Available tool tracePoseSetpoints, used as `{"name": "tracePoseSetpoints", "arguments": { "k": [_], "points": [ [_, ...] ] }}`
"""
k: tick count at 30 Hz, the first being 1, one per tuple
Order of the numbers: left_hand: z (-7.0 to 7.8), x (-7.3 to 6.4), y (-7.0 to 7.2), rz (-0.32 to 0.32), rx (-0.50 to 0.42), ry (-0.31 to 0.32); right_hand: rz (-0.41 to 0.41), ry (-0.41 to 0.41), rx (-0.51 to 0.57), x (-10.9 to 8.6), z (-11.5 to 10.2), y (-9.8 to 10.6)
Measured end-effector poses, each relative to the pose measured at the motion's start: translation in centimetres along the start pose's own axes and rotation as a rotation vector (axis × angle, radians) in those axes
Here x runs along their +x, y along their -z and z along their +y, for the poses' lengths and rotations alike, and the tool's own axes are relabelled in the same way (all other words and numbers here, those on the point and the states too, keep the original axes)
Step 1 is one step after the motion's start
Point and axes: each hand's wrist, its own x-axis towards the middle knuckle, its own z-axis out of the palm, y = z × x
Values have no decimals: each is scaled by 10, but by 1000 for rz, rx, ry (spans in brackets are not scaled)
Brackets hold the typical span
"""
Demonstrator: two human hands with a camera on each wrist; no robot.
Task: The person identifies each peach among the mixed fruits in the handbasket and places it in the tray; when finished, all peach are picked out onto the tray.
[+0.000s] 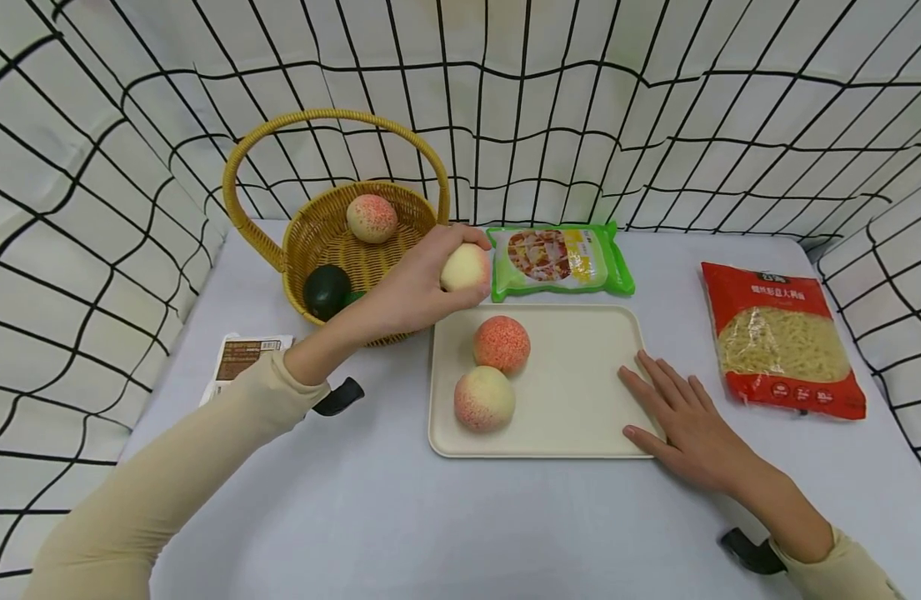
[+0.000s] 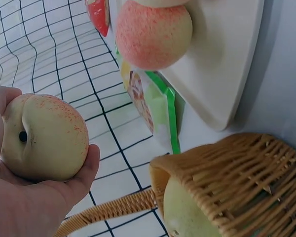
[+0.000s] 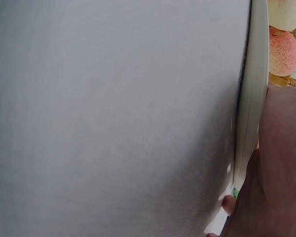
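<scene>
My left hand grips a peach above the right rim of the wicker basket; the left wrist view shows the pale side of this peach between thumb and fingers. Inside the basket are another peach and a dark green rounded item, partly behind my forearm. Two more peaches, one redder and one paler, lie at the left of the cream tray. With fingers spread, my right hand rests at the tray's right edge.
Behind the tray lies a green food packet. A red bag of pasta is at the right, and a brown-and-white packet lies partly under my left sleeve. Black wire grid walls the table's back and sides. The basket's tall handle arches upward.
</scene>
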Motion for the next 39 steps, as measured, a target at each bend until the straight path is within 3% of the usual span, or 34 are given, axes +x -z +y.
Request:
{"name": "tracePoseSetpoints", "arguments": {
  "k": [20, 31, 39],
  "points": [
    [25, -2, -37, -106, -47, -97, -6, -4, 6, 0, 1, -1],
    [35, -5, -52, -174, -44, -68, -12, -10, 4, 1, 2, -1],
    [39, -7, -64, -203, -37, -106, -16, -15, 9, 1, 3, -2]
  ]
}}
